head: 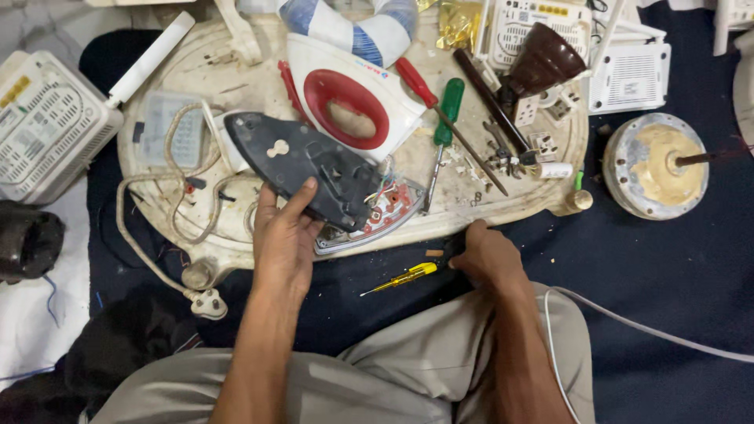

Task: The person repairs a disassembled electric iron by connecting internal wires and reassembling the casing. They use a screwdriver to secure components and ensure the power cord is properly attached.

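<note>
My left hand (284, 235) holds up the dark metal soleplate (310, 169) of an opened clothes iron, fingers under its near edge. Beneath it lies the iron's inner base (389, 212) with coloured wires showing. The white and red iron housing (353, 94) rests just behind on a worn white board (236, 71). My right hand (487, 255) sits on the dark blue floor mat, fingers curled around a small dark thing I cannot make out, next to a yellow tester screwdriver (402, 279).
A green-handled screwdriver (448, 110), a red-handled screwdriver (416, 82), a wrench and loose screws lie on the board. A white cord with plug (208, 302) loops at left. White boxes stand at the far left and back right; a round motor part (658, 165) lies right.
</note>
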